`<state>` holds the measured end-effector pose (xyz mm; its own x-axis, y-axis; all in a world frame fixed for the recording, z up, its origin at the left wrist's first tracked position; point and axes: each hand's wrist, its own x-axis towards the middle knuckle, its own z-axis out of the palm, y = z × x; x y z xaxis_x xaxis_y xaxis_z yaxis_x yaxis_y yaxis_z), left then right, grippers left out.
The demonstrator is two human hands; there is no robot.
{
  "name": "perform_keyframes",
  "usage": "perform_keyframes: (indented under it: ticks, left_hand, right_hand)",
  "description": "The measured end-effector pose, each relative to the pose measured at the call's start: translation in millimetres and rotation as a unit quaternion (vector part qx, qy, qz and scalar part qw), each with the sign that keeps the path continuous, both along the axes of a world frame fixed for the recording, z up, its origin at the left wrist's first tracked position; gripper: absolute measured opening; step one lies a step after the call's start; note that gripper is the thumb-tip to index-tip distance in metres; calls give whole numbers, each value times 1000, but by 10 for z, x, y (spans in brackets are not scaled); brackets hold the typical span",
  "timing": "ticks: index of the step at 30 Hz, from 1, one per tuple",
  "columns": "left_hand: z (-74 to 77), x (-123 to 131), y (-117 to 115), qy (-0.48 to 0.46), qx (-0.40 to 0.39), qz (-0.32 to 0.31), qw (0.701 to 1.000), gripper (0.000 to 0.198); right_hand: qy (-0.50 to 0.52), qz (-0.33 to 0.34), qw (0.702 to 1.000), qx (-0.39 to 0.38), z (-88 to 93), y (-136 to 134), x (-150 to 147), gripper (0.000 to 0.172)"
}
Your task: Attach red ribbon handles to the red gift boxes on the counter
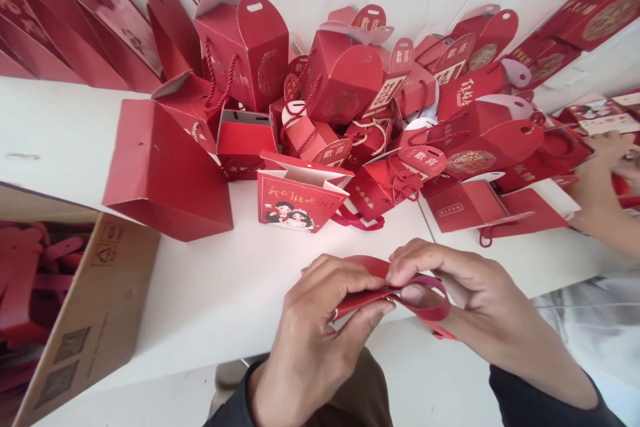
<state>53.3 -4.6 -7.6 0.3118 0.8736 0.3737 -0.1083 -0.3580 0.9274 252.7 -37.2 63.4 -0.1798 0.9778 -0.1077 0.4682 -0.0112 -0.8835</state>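
My left hand (315,327) and my right hand (450,287) meet over the near edge of the white table (210,293). Between them they pinch a flat red paper bag (367,300) with a dark red ribbon handle (433,310). The left thumb and fingers clamp the folded bag from the left. The right fingers press on the ribbon loop at the bag's top. Just beyond the hands stands a small red gift bag with a cartoon couple (297,200).
A heap of red gift boxes and bags (380,100) covers the far half of the table. A larger red bag (165,173) lies on its side at left. An open cardboard box (85,307) with red pieces stands at near left. Another person's hand (600,180) reaches in at right.
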Motion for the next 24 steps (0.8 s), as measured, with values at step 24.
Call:
perform_keyframes:
  ticks: [24]
  left_hand:
    - [-19,-17,-4,-20,-8,-15,1000,10]
  right_hand:
    - [13,-4,1000,-14,6,5,2,10]
